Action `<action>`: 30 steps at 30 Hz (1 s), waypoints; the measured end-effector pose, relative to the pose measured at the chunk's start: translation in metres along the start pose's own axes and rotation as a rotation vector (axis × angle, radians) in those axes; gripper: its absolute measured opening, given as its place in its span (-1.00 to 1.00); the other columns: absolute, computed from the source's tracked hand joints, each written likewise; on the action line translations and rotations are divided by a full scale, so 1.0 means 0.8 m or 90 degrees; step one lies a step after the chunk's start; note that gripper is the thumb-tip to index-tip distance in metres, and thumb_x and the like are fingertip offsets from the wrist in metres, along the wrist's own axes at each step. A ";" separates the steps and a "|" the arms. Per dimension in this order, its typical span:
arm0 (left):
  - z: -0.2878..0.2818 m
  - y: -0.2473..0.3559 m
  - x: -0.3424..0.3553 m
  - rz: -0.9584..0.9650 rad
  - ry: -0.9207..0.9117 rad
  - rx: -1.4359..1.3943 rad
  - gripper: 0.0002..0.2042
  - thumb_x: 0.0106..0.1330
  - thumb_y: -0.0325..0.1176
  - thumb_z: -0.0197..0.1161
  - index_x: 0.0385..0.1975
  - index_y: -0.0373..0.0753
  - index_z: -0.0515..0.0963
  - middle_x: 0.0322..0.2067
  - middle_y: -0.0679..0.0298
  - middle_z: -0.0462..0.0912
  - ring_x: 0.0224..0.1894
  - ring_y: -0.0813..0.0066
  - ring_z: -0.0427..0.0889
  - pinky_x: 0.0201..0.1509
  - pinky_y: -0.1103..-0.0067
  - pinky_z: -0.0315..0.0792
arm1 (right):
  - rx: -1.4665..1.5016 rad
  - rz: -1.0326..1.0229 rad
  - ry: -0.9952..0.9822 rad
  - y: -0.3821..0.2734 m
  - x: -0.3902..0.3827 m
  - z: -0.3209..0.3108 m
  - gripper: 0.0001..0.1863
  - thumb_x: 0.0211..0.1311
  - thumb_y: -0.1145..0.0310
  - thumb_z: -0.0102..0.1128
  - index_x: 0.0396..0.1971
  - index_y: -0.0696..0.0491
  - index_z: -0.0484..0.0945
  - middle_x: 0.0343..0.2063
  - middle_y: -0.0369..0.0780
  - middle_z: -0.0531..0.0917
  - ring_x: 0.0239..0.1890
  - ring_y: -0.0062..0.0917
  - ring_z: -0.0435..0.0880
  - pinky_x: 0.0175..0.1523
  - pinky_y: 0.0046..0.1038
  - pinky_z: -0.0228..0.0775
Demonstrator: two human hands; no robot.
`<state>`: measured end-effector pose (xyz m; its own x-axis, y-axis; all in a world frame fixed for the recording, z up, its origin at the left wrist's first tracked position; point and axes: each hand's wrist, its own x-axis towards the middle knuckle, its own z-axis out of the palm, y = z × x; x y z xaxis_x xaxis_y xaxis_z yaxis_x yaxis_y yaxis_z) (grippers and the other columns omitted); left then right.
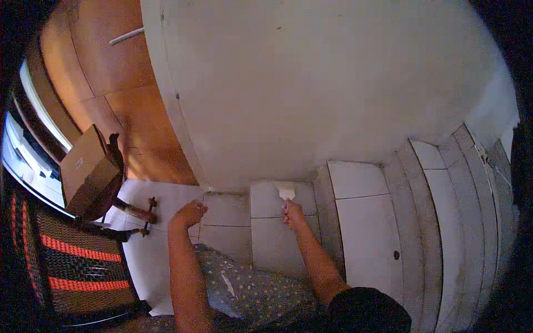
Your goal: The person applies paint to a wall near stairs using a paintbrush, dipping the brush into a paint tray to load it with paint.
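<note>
My right hand (292,216) grips a flat scraper (286,191) with a pale, wide blade, held over a white tiled step (280,244) close to the foot of the off-white wall (333,83). My left hand (190,215) is to the left of it, its fingers curled together; whether anything small sits in them I cannot make out. Below both arms lies my dotted grey-blue clothing (255,294), with a pale streak on it.
More tiled steps (363,233) run off to the right. At left are a cardboard box (86,172) on a dark wooden piece of furniture, a woven seat (83,255) with orange-red bands, and an orange-brown tiled surface (141,122) beside the wall.
</note>
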<state>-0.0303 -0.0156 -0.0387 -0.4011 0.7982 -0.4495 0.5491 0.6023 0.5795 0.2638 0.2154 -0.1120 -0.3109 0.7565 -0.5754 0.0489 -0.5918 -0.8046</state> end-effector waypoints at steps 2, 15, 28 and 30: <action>0.004 -0.021 0.005 -0.018 -0.003 0.012 -0.59 0.18 -0.04 0.04 -0.20 -0.30 0.45 -0.27 0.00 0.55 -0.29 0.12 0.55 -0.12 0.34 0.37 | 0.027 0.037 0.014 -0.011 -0.022 0.008 -0.60 0.19 0.00 -0.04 -0.72 -0.06 0.29 -0.87 -0.40 0.18 -0.91 -0.67 0.11 -0.82 -0.60 -0.07; -0.003 0.005 -0.020 -0.030 0.012 -0.103 -0.61 0.18 -0.07 0.08 -0.25 -0.32 0.44 -0.37 0.08 0.57 -0.41 0.32 0.56 -0.25 0.41 0.42 | -0.142 -0.300 0.051 -0.037 0.007 -0.008 -0.55 0.19 -0.08 -0.09 -0.71 -0.05 0.34 -0.87 -0.40 0.24 -0.89 -0.66 0.17 -0.82 -0.57 0.00; -0.016 0.027 -0.045 -0.091 0.018 -0.117 -0.71 0.16 -0.21 0.12 -0.19 -0.23 0.42 -0.36 0.09 0.58 -0.45 0.36 0.57 -0.31 0.45 0.44 | 0.079 -0.206 -0.031 -0.054 -0.023 -0.031 -0.61 0.20 -0.05 -0.07 -0.63 -0.07 0.28 -0.86 -0.41 0.22 -0.89 -0.67 0.11 -0.80 -0.61 -0.04; -0.021 0.046 -0.055 -0.103 0.015 -0.118 -0.71 0.16 -0.22 0.12 -0.18 -0.23 0.42 -0.36 0.09 0.58 -0.44 0.35 0.57 -0.31 0.44 0.44 | 0.049 -0.218 -0.023 -0.077 -0.039 -0.031 -0.59 0.20 -0.07 -0.08 -0.65 -0.08 0.28 -0.87 -0.41 0.22 -0.89 -0.67 0.12 -0.81 -0.61 -0.05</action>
<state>-0.0045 -0.0280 0.0135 -0.4904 0.6904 -0.5319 0.3336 0.7126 0.6172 0.2940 0.2350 -0.0483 -0.3297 0.9054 -0.2675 -0.1350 -0.3257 -0.9358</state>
